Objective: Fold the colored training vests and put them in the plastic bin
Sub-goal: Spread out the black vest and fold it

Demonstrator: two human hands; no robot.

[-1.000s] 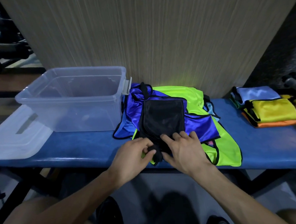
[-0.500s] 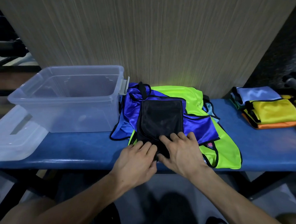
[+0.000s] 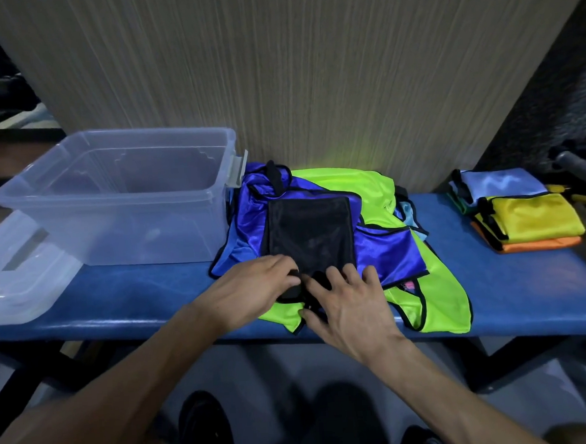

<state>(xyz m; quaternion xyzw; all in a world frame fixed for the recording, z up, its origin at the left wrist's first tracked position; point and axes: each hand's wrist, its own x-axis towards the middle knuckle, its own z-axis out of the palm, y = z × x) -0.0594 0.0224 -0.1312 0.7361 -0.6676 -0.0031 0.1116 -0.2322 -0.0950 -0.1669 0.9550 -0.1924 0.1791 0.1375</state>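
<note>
A black vest (image 3: 308,233), folded into a rectangle, lies on top of a loose pile with a blue vest (image 3: 388,254) and a neon green vest (image 3: 439,304) under it. My left hand (image 3: 254,291) grips the bunched near edge of the black vest with curled fingers. Beside it, my right hand (image 3: 353,302) presses the same near edge with spread fingers. The clear plastic bin (image 3: 78,214) stands to the left of the pile with no vests in it.
All of this is on a blue padded bench (image 3: 134,293) against a wood-grain wall. The bin's lid (image 3: 11,273) lies at the bench's left end. A stack of folded vests (image 3: 528,219), light blue, yellow and orange, sits at the right end.
Both hands stayed at the black vest's near edge. My left hand went from lying flat to curling round the bunched cloth, and my right hand's fingers spread wider.
</note>
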